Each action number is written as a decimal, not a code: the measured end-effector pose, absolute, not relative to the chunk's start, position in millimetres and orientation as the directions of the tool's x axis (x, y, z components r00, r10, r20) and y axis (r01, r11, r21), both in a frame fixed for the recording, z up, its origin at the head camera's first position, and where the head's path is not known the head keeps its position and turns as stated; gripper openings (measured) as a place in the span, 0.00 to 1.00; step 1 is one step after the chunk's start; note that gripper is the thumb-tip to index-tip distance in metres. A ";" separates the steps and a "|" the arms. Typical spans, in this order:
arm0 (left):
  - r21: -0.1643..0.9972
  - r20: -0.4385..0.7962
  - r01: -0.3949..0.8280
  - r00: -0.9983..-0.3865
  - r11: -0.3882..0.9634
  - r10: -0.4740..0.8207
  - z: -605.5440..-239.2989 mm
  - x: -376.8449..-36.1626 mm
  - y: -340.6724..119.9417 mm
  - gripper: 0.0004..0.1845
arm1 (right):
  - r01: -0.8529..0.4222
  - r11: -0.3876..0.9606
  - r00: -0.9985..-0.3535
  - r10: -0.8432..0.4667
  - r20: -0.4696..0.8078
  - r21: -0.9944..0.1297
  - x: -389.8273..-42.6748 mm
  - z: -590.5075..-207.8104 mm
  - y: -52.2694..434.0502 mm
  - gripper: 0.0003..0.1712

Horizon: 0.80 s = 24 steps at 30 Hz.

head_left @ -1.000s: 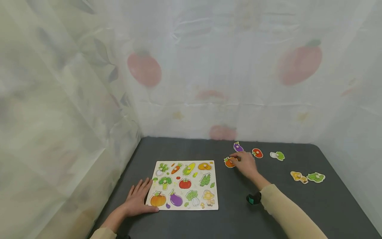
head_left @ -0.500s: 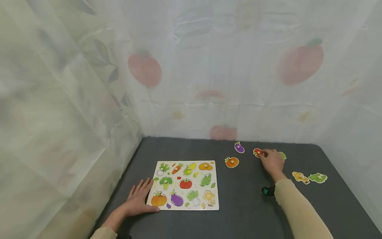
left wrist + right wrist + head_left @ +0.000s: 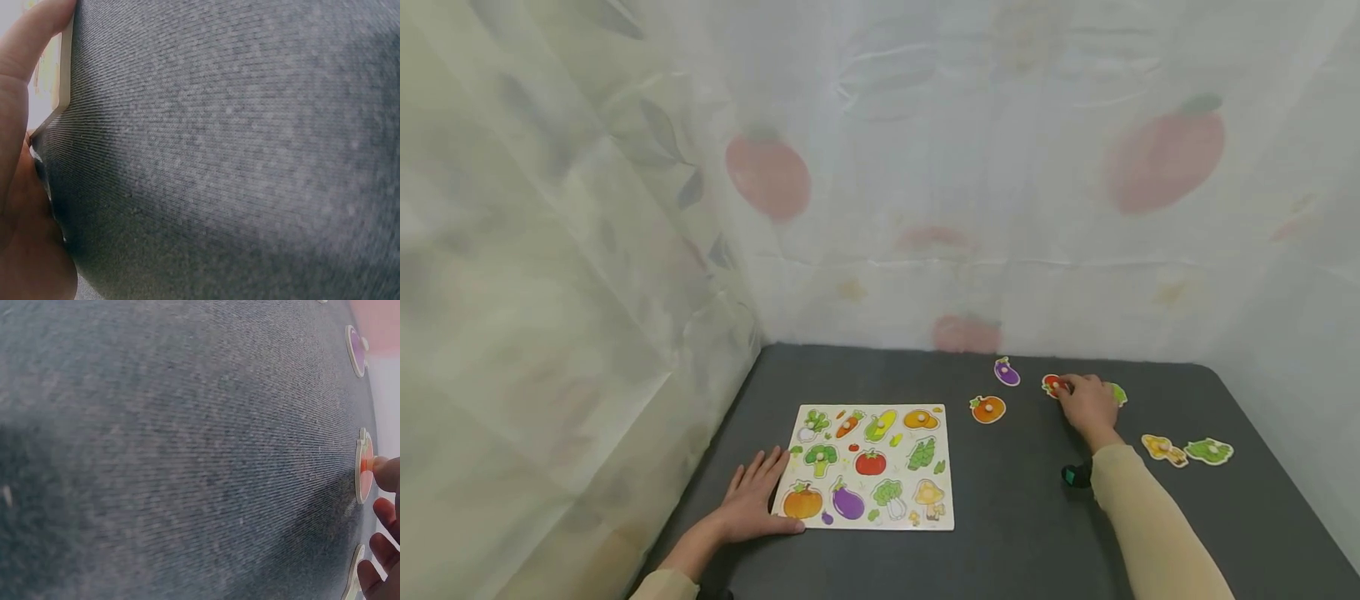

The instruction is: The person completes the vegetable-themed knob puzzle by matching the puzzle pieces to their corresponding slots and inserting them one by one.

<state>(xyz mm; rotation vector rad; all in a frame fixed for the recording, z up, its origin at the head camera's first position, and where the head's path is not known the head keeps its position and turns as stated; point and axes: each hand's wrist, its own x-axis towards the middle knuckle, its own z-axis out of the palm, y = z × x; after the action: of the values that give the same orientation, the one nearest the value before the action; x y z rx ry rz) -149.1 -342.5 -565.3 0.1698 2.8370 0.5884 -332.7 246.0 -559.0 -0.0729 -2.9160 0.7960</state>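
Observation:
My left hand lies spread at the left side of a white vegetable puzzle board, its thumb on the front edge near the corner. In the left wrist view the thumb overlaps the board's edge. At the back right, my right hand pinches the knob of a red tomato puzzle piece, which lies on the table. The right wrist view has a fingertip at that tomato piece's knob, with the other fingers curled below. A bok choy piece is partly hidden behind this hand.
An eggplant piece and a pumpkin piece lie left of the right hand. Nearer on the right are a mushroom piece and a green pea piece. Printed curtains stand behind the dark table and along its sides.
My right hand has moved from beside the pumpkin piece rightward to the tomato piece and stayed there. The pumpkin piece remains on the table. My left hand has kept its place at the board.

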 end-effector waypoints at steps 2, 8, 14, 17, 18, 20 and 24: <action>0.408 -0.207 0.065 -0.965 0.911 0.161 -565.1 -148.9 -342.1 0.71 | 0.023 0.868 -0.993 0.078 0.090 -0.496 -334.4 -558.6 245.9 0.21; 0.415 -0.213 0.057 -0.964 0.908 0.158 -563.5 -148.5 -341.2 0.71 | 0.032 0.878 -0.995 0.074 0.068 -0.478 -337.7 -557.7 246.7 0.20; 0.423 -0.216 0.057 -0.963 0.904 0.162 -562.7 -148.3 -340.5 0.71 | 0.024 0.882 -0.995 0.069 0.078 -0.471 -338.9 -556.4 247.8 0.18; 0.419 -0.218 0.057 -0.963 0.906 0.161 -563.2 -148.2 -340.5 0.71 | 0.019 0.883 -0.994 0.067 0.085 -0.469 -338.9 -555.9 248.1 0.16; 0.418 -0.217 0.057 -0.963 0.907 0.160 -563.4 -148.2 -340.7 0.71 | 0.017 0.883 -0.994 0.065 0.088 -0.469 -339.0 -556.3 248.2 0.16; 0.419 -0.217 0.054 -0.963 0.906 0.158 -563.4 -148.5 -340.8 0.71 | 0.009 0.883 -0.994 0.061 0.095 -0.470 -339.4 -557.8 248.6 0.16; 0.420 -0.218 0.051 -0.964 0.906 0.155 -562.4 -148.9 -340.9 0.71 | -0.013 0.887 -0.993 0.042 0.108 -0.462 -339.9 -560.1 248.4 0.16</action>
<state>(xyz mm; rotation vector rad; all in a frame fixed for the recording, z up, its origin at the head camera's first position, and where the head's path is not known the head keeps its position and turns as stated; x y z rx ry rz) -148.9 -340.9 -562.4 0.1552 2.8233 0.6118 -339.9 248.4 -560.1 -0.0234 -2.9388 0.7212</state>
